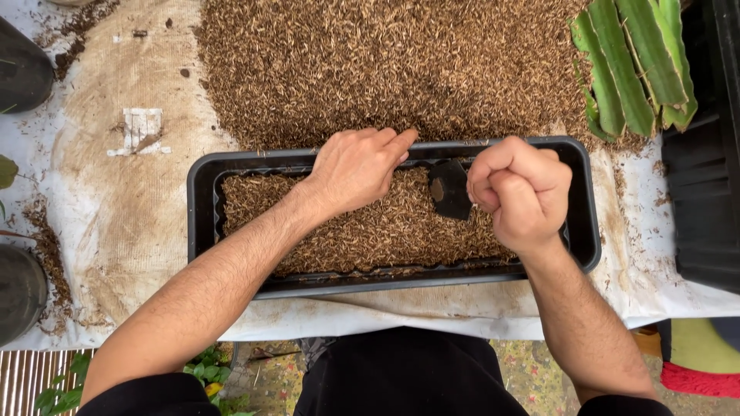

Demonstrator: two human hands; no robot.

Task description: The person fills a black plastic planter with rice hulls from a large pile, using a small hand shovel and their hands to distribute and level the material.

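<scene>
Head view: your left hand [358, 168] flat, fingers spread, on husk fill [370, 227] inside black tray [202, 208] at 12 o'clock; right hand [520, 192] fisted around small dark scoop [449, 189]. Press evenly, keep scoop low.

A big heap of loose brown husks [401, 62] lies spread over a stained, sandy-coloured cloth [123, 200], which covers the table under a white sheet [663, 254]. At the top right corner, several thick green cactus cuttings [636, 62] lie side by side, their lower ends touching the heap. A black crate [705, 177] stands at the right edge. Two dark round pots [19, 65] sit at the left edge, one above the other, well apart. Below the table, leafy green plants [65, 389] show at the lower left, and something red and yellow-green [697, 358] at the lower right.
</scene>
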